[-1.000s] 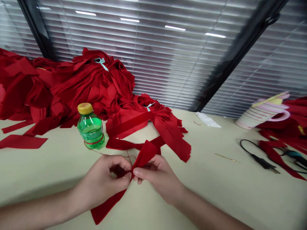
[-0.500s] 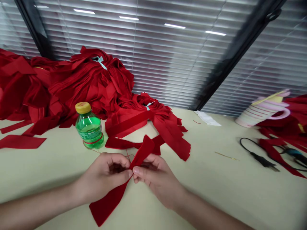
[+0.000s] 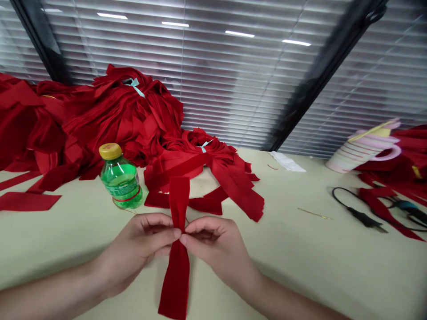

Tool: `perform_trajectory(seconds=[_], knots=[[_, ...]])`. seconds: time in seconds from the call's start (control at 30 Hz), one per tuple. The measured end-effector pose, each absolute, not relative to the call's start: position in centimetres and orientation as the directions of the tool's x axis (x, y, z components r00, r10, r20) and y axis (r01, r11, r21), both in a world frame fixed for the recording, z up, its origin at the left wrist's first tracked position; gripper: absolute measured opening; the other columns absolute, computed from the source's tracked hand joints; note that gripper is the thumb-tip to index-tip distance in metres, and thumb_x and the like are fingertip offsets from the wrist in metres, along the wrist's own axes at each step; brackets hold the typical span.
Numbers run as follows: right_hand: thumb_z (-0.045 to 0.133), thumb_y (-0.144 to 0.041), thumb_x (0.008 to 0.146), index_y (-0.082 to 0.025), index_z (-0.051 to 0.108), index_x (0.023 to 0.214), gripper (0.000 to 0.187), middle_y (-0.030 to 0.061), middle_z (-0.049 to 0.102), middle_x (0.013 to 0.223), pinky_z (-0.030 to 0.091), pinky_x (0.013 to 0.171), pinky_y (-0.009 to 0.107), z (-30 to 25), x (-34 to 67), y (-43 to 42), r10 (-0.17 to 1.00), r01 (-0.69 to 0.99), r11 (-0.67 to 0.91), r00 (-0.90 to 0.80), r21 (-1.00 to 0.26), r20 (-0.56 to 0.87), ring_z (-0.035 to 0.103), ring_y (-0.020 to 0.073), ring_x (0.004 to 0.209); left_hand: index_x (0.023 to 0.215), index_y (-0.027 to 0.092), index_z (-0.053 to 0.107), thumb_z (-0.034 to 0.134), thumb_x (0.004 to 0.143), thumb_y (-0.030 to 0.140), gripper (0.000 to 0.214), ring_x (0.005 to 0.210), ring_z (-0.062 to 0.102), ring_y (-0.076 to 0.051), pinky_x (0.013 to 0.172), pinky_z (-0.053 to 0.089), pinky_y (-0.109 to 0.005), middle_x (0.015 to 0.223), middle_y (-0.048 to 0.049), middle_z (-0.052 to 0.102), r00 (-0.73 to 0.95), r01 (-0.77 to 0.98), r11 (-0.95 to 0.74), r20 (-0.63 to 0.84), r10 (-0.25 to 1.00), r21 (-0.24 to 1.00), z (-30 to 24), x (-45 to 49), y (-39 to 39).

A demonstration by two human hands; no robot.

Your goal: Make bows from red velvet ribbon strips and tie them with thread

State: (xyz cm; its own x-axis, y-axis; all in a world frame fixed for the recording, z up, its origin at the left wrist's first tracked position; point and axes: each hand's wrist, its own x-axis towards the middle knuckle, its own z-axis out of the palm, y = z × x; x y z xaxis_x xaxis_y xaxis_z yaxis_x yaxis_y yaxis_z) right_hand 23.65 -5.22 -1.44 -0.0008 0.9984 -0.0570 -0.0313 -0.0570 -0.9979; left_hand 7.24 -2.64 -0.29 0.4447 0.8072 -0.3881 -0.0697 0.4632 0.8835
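Observation:
A red velvet ribbon strip (image 3: 175,280) stands lengthwise between my hands, gathered narrow at its middle. My left hand (image 3: 147,244) pinches that gathered waist from the left with thumb and fingers. From the right, my right hand (image 3: 216,246) pinches the same spot, the two thumbtips almost meeting. Behind the strip lies another red ribbon piece (image 3: 205,205) with a narrowed middle. A thin red thread shows near my right fingertips. Green bottle (image 3: 122,182) with a yellow cap stands beyond my left hand, red thread wound round its lower part.
Heaps of red ribbon (image 3: 126,115) lie along the blinds, and a tied bundle (image 3: 213,155) sits nearer. On the right are a striped mug (image 3: 358,151), a black cable (image 3: 363,220), a thin gold-coloured tool (image 3: 313,213) and white paper (image 3: 287,161).
The ribbon strip has turned from a slant to nearly upright in view, its lower end swinging right. Both hands still pinch its middle. The camera view has shifted slightly.

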Motion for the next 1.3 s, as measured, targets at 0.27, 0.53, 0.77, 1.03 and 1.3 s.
perform_trajectory(seconds=[0.27,0.53,0.77,1.03,1.3], knots=[[0.067,-0.019,0.057,-0.017,0.062,0.058,0.006,-0.0028,0.06,0.057,0.046,0.05,0.02,-0.7,23.5,-5.3,0.998,-0.009,-0.069,0.003,-0.998,-0.069,0.054,0.0096,0.053,0.073,0.017,0.069,0.077,0.069,0.022,0.01,0.064,0.047,-0.007,0.057,0.038,-0.015,0.069,0.0032,0.059,0.466,-0.088,0.35,-0.272,0.842,0.933,-0.4,7.4,-3.1],[0.058,-0.015,0.061,-0.017,0.055,0.057,0.005,-0.0034,0.054,0.054,0.044,0.05,0.02,-0.6,23.4,-5.7,0.997,0.164,0.082,-0.026,-0.983,0.079,0.049,0.0089,0.051,0.072,0.019,0.069,0.072,0.075,0.025,0.007,0.07,0.058,-0.011,0.067,0.046,-0.017,0.072,0.0022,0.067,0.437,0.035,0.042,-0.053,0.898,0.999,-0.3,7.5,-3.3],[0.068,-0.018,0.059,-0.017,0.06,0.059,0.008,-0.0004,0.062,0.056,0.049,0.051,0.022,-0.3,23.6,-5.5,0.971,0.177,0.235,-0.007,-0.956,0.237,0.055,0.0115,0.051,0.074,0.024,0.075,0.075,0.07,0.02,0.005,0.074,0.064,-0.015,0.07,0.051,-0.02,0.072,0.0024,0.072,0.405,-0.053,0.168,-0.133,0.905,0.984,-0.3,7.4,-3.3],[0.067,-0.019,0.069,-0.017,0.066,0.067,0.003,0.0002,0.066,0.065,0.049,0.056,0.023,-0.6,24.1,-5.2,0.995,0.096,0.094,-0.043,-0.991,0.09,0.059,0.0121,0.059,0.089,0.026,0.076,0.067,0.08,0.029,0.013,0.078,0.065,-0.016,0.074,0.053,-0.023,0.086,0.0,0.074,0.409,0.093,0.025,-0.061,0.91,0.995,0.0,7.2,-3.1],[0.068,-0.019,0.072,-0.017,0.067,0.071,0.003,0.0012,0.066,0.066,0.05,0.058,0.026,-1.4,24.0,-5.4,0.968,0.197,0.249,-0.024,-0.948,0.249,0.059,0.0135,0.06,0.08,0.026,0.075,0.074,0.073,0.027,0.007,0.075,0.064,-0.015,0.07,0.052,-0.02,0.077,0.0023,0.072,0.382,0.153,0.006,-0.065,0.922,0.988,-0.9,7.0,-2.7]])
